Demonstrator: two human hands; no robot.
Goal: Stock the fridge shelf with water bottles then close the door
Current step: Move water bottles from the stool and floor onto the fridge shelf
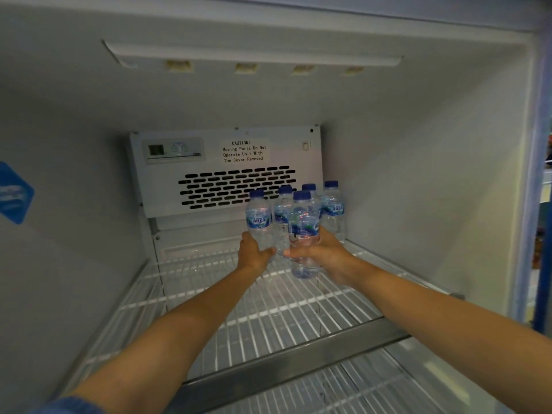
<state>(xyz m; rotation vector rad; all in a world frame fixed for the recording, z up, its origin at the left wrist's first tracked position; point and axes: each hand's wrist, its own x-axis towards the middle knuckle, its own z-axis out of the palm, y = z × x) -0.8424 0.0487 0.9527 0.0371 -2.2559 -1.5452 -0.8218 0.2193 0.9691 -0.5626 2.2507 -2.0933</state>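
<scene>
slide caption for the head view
Left hand grips the left bottle, right hand the front bottle, beside three bottles on the wire shelf.

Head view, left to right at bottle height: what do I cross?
blue sticker → left hand gripping first bottle → front bottle gripped by right hand → rightmost bottle → blue fridge edge

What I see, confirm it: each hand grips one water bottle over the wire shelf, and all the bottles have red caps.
One detail is wrong: the caps are blue, not red, as the head view shows. The rest stands: the left hand grips the left bottle and the right hand grips the front bottle, both over the wire shelf.
</scene>
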